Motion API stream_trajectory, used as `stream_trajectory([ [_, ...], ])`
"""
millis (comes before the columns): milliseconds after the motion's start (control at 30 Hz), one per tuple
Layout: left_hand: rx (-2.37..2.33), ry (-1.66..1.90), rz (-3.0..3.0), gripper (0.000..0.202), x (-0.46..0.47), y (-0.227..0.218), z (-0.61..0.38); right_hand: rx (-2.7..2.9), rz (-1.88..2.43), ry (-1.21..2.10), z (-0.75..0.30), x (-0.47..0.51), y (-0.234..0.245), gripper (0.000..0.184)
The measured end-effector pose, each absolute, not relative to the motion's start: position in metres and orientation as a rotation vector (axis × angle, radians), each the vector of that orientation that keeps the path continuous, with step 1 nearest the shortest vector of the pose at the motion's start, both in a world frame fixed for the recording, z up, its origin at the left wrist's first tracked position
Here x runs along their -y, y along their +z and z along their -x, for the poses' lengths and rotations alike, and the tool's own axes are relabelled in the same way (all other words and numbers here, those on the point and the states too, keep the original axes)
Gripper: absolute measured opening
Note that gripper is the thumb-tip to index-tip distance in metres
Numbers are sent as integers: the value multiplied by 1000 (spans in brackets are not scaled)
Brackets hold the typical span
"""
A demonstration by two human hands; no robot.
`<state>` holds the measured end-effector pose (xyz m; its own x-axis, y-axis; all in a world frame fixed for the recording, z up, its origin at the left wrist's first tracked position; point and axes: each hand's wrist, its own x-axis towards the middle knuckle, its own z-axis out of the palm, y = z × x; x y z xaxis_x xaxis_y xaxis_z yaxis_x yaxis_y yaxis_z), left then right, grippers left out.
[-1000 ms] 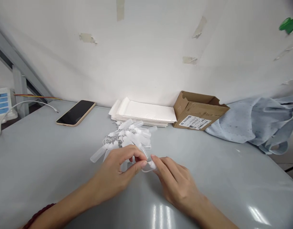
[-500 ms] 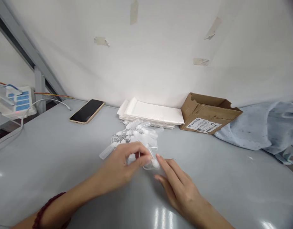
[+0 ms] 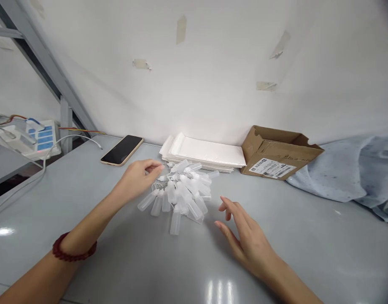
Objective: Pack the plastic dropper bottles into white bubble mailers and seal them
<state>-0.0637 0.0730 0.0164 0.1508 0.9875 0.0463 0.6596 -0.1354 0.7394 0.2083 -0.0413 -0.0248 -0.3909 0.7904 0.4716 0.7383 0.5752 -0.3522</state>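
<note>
White wall point(image 3: 213, 63) patched with scraps of tape fills the back, and below it runs the broad, glossy grey desk point(image 3: 86, 236). Far right, a crumpled pale blue cloth point(image 3: 346, 173) lies in a heap. Beside it sits an open brown cardboard box point(image 3: 276, 156), then a flat stack of white padded envelopes point(image 3: 206, 151) against the wall. Mid-desk, just in front of that stack, lies the pile of small translucent plastic bottles point(image 3: 184, 192). A black phone in a beige case point(image 3: 122, 150) lies to its left. Left hand point(image 3: 135, 179) is at the pile's far-left edge, fingers point(image 3: 154, 167) pressed together; can't tell whether they nip anything. Right hand point(image 3: 249, 238) sits just right of the pile, fingers point(image 3: 227, 202) spread, clear of the bottles. A dark red bead bracelet point(image 3: 74, 252) circles the left wrist.
</note>
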Motion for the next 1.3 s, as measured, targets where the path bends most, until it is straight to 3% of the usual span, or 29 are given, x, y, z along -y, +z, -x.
stream_trajectory([
  [133,-1508,784,-1938,29,-53,35,53,2203,1199,159,-209,39,-20,36],
  [233,-1068,458,-1917,25,-27,45,39,2190,1124,265,-202,43,-15,15],
  [333,-729,71,-1935,15,1,31,20,2301,950,402,-188,50,-26,18],
  [400,-545,-30,-1938,22,16,10,8,2369,763,459,-179,54,-41,29],
  [567,-476,28,-1866,32,27,-23,-4,2467,718,587,-174,57,-65,38],
  [933,-400,33,-1812,38,16,-13,-3,2509,768,794,-184,48,-44,50],
  [1133,-554,11,-1677,35,6,11,1,2500,837,689,-184,36,-10,43],
  [1233,-750,144,-1625,30,-2,24,9,2422,927,647,-192,9,18,31],
  [1300,-888,299,-1626,29,-8,31,15,2361,1112,437,-200,-21,30,27],
])
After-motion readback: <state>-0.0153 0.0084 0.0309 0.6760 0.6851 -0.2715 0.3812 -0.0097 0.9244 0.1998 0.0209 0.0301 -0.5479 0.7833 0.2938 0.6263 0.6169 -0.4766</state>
